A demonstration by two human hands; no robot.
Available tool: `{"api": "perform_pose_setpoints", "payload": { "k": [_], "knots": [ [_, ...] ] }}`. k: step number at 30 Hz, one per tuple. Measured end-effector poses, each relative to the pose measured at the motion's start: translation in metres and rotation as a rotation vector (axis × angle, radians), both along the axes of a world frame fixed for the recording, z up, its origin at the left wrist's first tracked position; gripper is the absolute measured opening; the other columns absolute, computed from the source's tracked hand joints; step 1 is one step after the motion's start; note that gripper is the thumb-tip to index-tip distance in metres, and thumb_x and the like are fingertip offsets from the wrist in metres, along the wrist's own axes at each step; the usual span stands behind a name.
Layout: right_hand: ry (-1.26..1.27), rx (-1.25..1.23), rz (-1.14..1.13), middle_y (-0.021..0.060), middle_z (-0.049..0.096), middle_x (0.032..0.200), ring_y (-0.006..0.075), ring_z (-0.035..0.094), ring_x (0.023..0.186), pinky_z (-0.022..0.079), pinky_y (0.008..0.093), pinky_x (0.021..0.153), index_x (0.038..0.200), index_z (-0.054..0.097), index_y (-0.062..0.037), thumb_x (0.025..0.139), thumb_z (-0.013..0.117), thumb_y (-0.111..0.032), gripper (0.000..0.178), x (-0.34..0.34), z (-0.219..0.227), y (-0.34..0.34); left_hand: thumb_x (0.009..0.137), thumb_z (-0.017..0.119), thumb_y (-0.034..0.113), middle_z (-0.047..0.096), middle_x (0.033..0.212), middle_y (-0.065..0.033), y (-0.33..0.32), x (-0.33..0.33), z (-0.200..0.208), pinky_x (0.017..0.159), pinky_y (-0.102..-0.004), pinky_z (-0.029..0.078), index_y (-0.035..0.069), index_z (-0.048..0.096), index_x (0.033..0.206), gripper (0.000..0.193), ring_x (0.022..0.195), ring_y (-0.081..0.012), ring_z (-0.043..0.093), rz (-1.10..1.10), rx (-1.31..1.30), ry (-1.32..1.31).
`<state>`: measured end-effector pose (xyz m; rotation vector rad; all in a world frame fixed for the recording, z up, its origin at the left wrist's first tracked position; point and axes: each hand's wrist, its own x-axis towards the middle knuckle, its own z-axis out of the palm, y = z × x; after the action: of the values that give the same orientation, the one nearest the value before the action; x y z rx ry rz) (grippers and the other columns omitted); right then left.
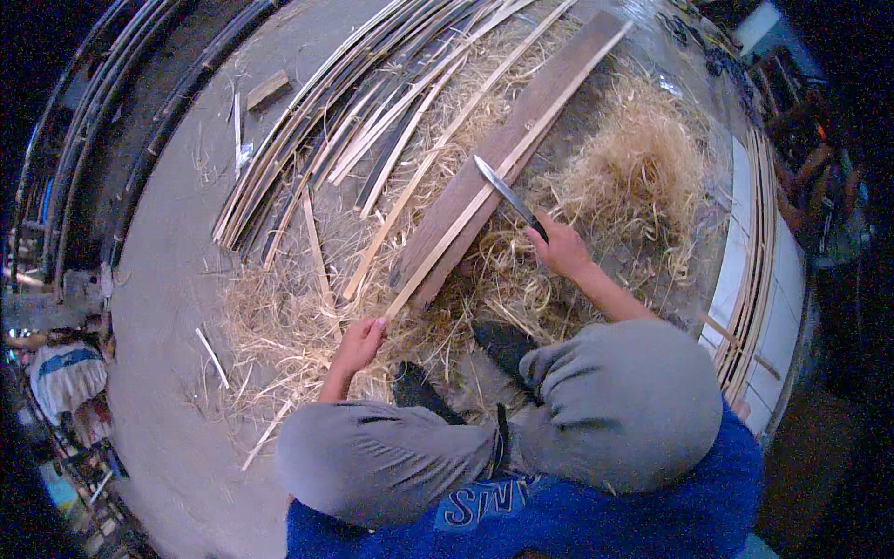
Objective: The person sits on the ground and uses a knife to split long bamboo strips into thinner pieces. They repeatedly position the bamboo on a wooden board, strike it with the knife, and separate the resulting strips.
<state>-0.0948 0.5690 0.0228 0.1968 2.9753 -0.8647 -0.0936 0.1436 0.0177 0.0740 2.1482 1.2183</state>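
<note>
My left hand (pixel 359 346) is closed on the near end of a long pale bamboo strip (pixel 457 226). The strip lies lengthwise along a dark wooden plank (pixel 507 140) that slants away to the upper right. In my right hand (pixel 562 248) is a knife (pixel 507 196), gripped by its dark handle. Its bright curved blade crosses over the strip around the middle of the plank; whether the edge touches the strip I cannot tell.
Curly shavings (pixel 643 168) heap up right of the plank and spread around my feet. Many split bamboo strips (pixel 345 112) lie to the upper left, beside a small wood block (pixel 268 90). Dark poles (pixel 79 140) line the far left. More strips (pixel 756 252) rest on white tiles at right.
</note>
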Motion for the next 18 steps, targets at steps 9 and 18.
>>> {"api": "perform_pose_setpoints", "payload": {
  "k": [9, 18],
  "knots": [
    [0.014, -0.033, -0.091, 0.0173, 0.066, 0.086, 0.0359, 0.064, 0.075, 0.050, 0.0448, 0.066, 0.108, 0.061, -0.0090, 0.090, 0.056, -0.036, 0.034, -0.013, -0.006, 0.031, 0.097, 0.046, 0.040, 0.052, 0.060, -0.0003, -0.032, 0.034, 0.014, 0.054, -0.0250, 0.040, 0.001, 0.060, 0.081, 0.044, 0.059, -0.0082, 0.047, 0.024, 0.002, -0.239],
    [-0.034, -0.050, -0.090, 0.0189, 0.064, 0.077, 0.0378, 0.064, 0.073, 0.049, 0.0483, 0.065, 0.116, 0.057, -0.0129, 0.090, 0.052, -0.044, 0.041, -0.024, -0.005, 0.050, 0.095, 0.049, 0.044, 0.051, 0.057, -0.0012, -0.062, 0.066, -0.001, 0.047, -0.0271, 0.041, 0.003, 0.062, 0.084, 0.045, 0.049, -0.0112, 0.050, -0.039, -0.197, -0.149]
  ]
}}
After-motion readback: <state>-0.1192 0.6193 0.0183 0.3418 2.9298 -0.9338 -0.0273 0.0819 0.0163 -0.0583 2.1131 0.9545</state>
